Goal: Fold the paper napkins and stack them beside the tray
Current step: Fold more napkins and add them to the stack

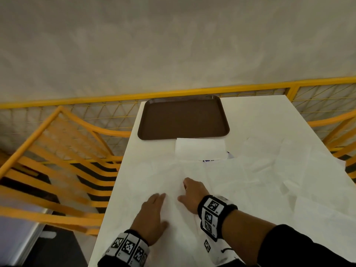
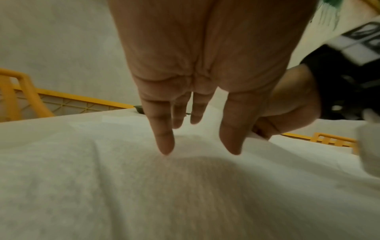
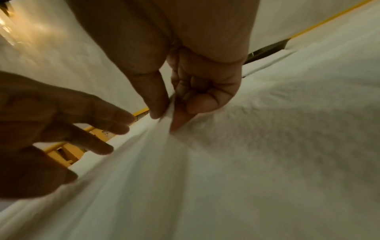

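Behind, yellow railing (image 1: 173, 92) and chairs (image 1: 57, 170) flanking white counter (image 1: 269, 116). Brown tray (image 1: 183, 118) at far end, with folded napkin (image 1: 200, 150) touching its near edge. Loose napkins (image 1: 269, 170) spread unfolded over the near half, overlapping. Left hand (image 1: 152, 218) flat on nearest napkin (image 1: 173, 180), fingers (image 2: 164, 138) straight, released. Right hand (image 1: 192, 195) just beside it, thumb and fingers (image 3: 180, 118) pinching a raised ridge of the same sheet.
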The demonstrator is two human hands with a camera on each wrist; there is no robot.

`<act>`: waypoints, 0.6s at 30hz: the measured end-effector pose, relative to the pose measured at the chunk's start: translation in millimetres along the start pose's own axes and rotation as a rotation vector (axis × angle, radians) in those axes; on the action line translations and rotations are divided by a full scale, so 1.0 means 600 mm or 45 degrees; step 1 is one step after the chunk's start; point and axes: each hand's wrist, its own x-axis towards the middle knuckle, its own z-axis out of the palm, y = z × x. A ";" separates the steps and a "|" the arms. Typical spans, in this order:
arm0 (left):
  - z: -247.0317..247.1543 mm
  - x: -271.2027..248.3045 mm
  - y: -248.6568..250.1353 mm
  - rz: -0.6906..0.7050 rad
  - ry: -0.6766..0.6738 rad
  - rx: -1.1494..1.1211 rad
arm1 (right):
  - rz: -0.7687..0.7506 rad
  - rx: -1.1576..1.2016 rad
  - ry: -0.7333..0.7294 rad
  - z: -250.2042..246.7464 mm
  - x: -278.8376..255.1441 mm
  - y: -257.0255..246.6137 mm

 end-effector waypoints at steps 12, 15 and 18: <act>-0.082 0.081 -0.007 -0.011 0.096 0.129 | -0.214 -0.025 0.136 -0.033 -0.039 0.013; -0.087 0.085 0.001 0.051 0.118 0.078 | -0.334 -0.069 0.211 -0.045 -0.055 0.014; -0.099 0.082 0.015 0.161 0.108 0.032 | -0.456 -0.011 0.237 -0.069 -0.075 0.012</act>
